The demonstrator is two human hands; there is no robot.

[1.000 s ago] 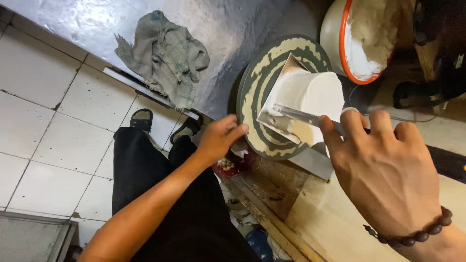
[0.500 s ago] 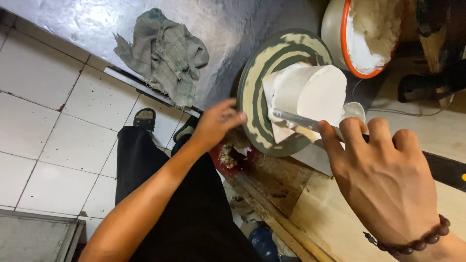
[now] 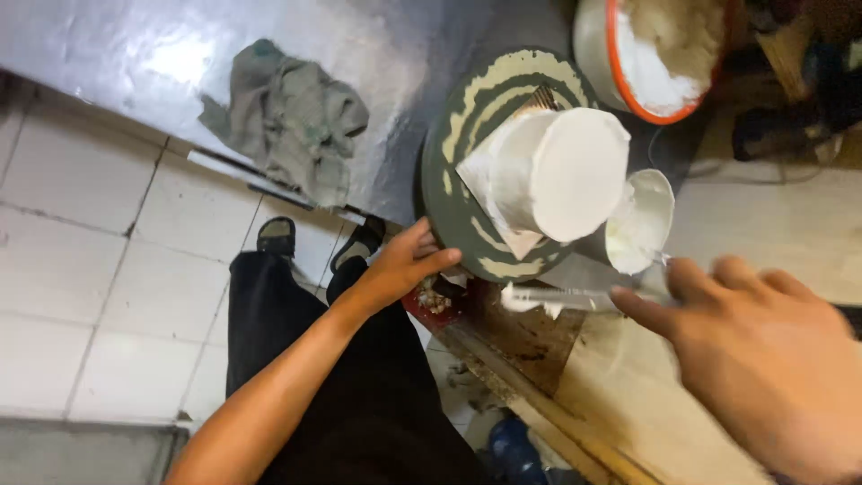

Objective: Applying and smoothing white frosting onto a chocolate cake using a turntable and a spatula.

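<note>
A round white-frosted cake stands on a dark green turntable streaked with cream. My left hand rests on the turntable's near-left edge, fingers curled against the rim. At the lower right, my right hand holds a long flat spatula by its handle. The blade points left, below the turntable, with a dab of white cream at its tip, and it is apart from the cake. A small white bowl of cream sits right beside the cake.
A large orange-rimmed bowl of white cream stands at the top right. A crumpled grey cloth lies on the steel table. Below are a pale wooden board, my dark trousers, sandalled feet and tiled floor.
My right hand has drawn the spatula off the cake's side, down and to the right. My left hand stays at the turntable's edge, and the cake looks turned.
</note>
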